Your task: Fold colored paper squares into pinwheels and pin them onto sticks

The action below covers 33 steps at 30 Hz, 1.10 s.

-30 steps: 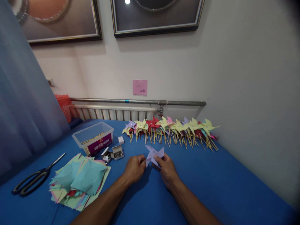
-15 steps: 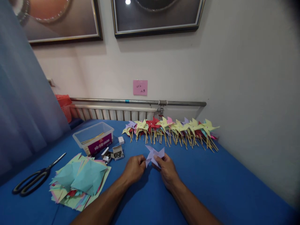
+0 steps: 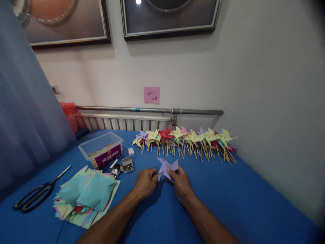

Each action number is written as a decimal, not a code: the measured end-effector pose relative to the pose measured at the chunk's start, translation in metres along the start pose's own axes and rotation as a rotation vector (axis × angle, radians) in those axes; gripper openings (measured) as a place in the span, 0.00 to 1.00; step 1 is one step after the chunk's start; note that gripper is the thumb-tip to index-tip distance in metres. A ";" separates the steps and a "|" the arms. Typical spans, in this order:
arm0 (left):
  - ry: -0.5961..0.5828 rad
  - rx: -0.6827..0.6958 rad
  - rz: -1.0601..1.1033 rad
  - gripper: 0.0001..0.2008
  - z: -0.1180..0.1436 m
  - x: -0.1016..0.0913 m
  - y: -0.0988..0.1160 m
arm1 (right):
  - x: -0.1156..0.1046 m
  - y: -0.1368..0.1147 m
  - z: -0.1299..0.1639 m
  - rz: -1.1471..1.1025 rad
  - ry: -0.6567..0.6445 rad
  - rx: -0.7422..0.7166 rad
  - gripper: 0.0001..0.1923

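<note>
Near the table's (image 3: 228, 203) front edge, left hand (image 3: 146, 183) & right hand (image 3: 180, 184) pinch a lilac paper pinwheel (image 3: 166, 167): light, flimsy, crease-prone; best held at centre.

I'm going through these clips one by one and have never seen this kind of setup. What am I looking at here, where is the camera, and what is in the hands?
There is no machine: a person works with bare hands, and the single camera sits on their head, looking forward and down, so the forearms enter from the bottom edge. The left hand and right hand together pinch a folded lilac paper pinwheel just above the blue table. To the left lie a stack of coloured paper squares and black scissors. Further back are a clear plastic tub and small open boxes of what look like metal pins. A row of finished pinwheels on sticks lies along the wall.
</note>
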<state>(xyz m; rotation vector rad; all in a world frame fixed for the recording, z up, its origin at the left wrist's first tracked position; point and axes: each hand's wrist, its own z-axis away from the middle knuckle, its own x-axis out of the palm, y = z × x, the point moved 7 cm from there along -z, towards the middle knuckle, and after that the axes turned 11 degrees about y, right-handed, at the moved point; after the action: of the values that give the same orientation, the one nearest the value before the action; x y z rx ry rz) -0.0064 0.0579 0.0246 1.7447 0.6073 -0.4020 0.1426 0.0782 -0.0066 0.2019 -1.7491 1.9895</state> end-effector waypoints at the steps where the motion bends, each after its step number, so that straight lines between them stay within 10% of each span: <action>1: 0.003 0.000 0.004 0.12 0.000 0.000 0.000 | 0.000 0.000 0.000 0.001 0.001 -0.001 0.16; 33: -0.007 -0.008 0.019 0.12 0.000 -0.003 0.003 | 0.001 0.001 0.001 0.043 -0.007 -0.023 0.16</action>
<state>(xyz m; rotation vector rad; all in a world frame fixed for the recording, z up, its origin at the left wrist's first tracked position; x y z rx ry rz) -0.0070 0.0566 0.0286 1.7390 0.5865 -0.3919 0.1413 0.0777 -0.0072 0.1651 -1.7941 2.0003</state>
